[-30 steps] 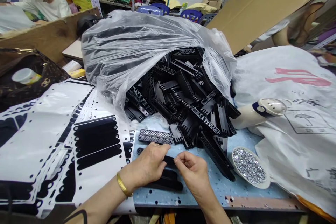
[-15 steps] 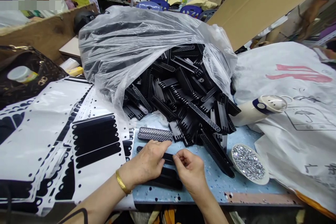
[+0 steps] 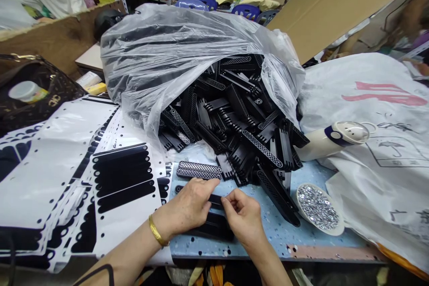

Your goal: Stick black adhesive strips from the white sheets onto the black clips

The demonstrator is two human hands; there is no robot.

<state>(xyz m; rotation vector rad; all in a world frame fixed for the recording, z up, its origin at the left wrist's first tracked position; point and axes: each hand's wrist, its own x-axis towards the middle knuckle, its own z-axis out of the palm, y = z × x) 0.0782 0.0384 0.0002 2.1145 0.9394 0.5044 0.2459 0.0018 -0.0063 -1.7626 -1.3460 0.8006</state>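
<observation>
A narrow black strip (image 3: 216, 201) with a rounded, holed left end lies crosswise on the blue tabletop. Over its left part is my left hand (image 3: 190, 204), fingers together and thumb against the strip. My right hand (image 3: 244, 215) pinches the strip's right end between thumb and index finger; the exact contact is hidden by the fingertips. Just beyond my left hand lie black pieces with a silvery lattice pattern (image 3: 199, 170), side by side. Nearer me, partly under my hands, rest other long black pieces (image 3: 214, 227).
A clear plastic bag (image 3: 147, 49) spills many black slotted pieces (image 3: 237, 111) onto the table. White sheets bearing black strips (image 3: 124, 178) lie left. On the right are a bowl of small metal rings (image 3: 318, 208), a cream bottle (image 3: 321, 140) and a white sack (image 3: 375, 94).
Both hands keep nearly the same pose on the strip. The camera view has shifted slightly. A raised hand in the background is gone from sight.
</observation>
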